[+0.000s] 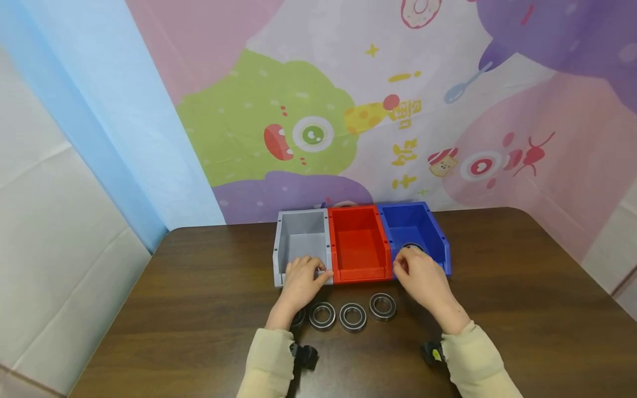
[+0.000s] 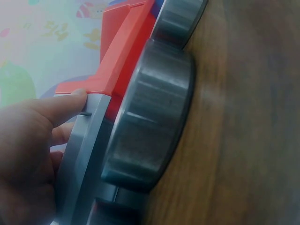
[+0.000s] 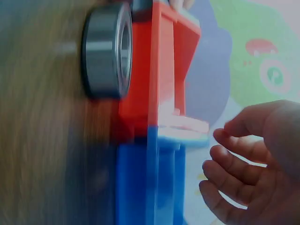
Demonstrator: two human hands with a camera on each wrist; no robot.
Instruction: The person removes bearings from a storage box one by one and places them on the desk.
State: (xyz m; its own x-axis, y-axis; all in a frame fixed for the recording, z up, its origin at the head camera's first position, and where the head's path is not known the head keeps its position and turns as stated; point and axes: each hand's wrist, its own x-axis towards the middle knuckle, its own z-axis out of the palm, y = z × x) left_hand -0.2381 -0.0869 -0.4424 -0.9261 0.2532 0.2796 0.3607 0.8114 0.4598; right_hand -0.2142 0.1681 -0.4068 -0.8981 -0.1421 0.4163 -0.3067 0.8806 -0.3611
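My left hand [image 1: 302, 282] rests at the front lip of the grey bin [image 1: 276, 249]. In the left wrist view its thumb [image 2: 75, 101] touches the corner beside the red bin [image 2: 117, 61], and the other fingers bend behind the grey front wall. My right hand [image 1: 423, 276] hovers over the front of the blue bin [image 1: 440, 235], fingers loosely bent and nothing between them. Just beyond its fingertips, a ball bearing [image 1: 412, 245] shows inside the blue bin, partly hidden by the hand. Several more bearings lie before the bins, including one bearing [image 1: 382, 296] nearest the right hand.
The red bin [image 1: 359, 275] joins the grey and blue bins in a row at the back of the brown table [image 1: 209, 309]. Behind them hangs a cartoon-printed cloth [image 1: 224, 127]. One bearing [image 1: 298, 319] is partly covered by the left wrist.
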